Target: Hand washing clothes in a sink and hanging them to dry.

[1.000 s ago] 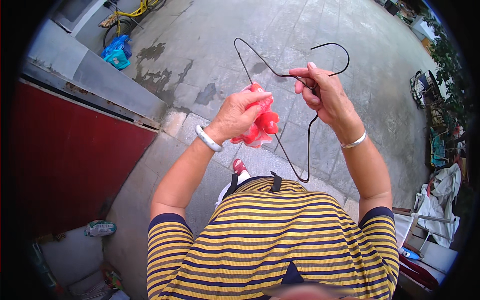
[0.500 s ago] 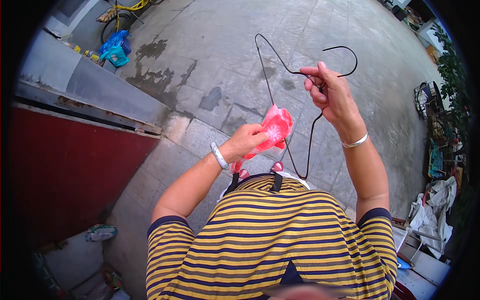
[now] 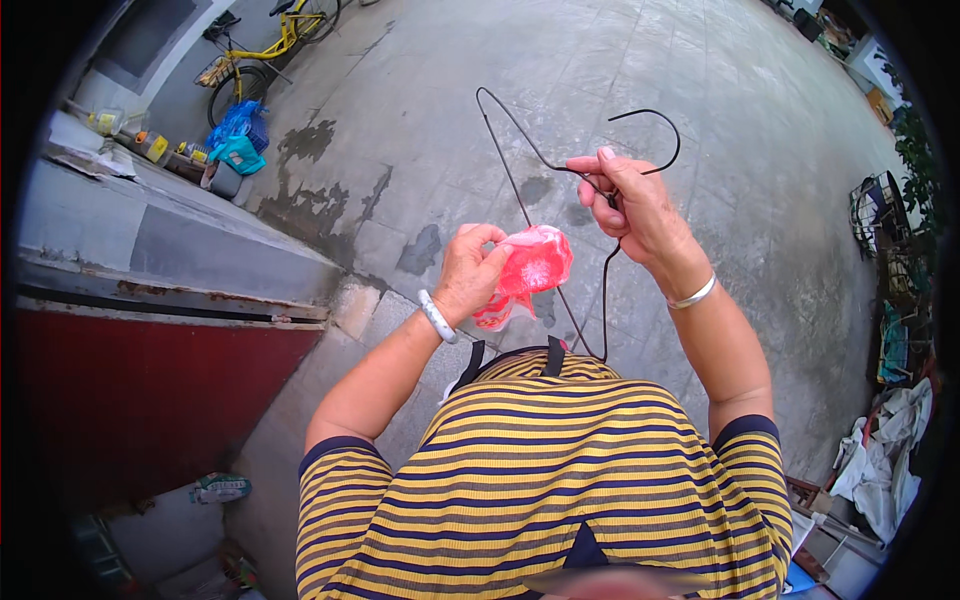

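My right hand (image 3: 640, 210) is closed around the neck of a dark wire clothes hanger (image 3: 677, 140), just below its hook. The hanger is tilted, with its long bottom bar running on my left side. My left hand (image 3: 470, 270) pinches the edge of a thin, crumpled red-and-white cloth (image 3: 538, 262) between thumb and fingers. This cloth lies against the hanger's bottom bar and covers part of it, while a loose end droops below my fingers. Whether it is wrapped round the bar I cannot tell.
Paved grey ground (image 3: 740, 110) with damp patches spreads ahead. On the left are a dark red panel (image 3: 160, 400) and a grey ledge. A yellow bicycle (image 3: 285, 45) and blue bags (image 3: 238, 130) stand at the far left. White sheeting (image 3: 885, 470) lies at the right.
My left hand has moved up and left along the hanger's bar, turning the cloth to spread more flatly. My right hand and the hanger have shifted left and slightly lower in view.
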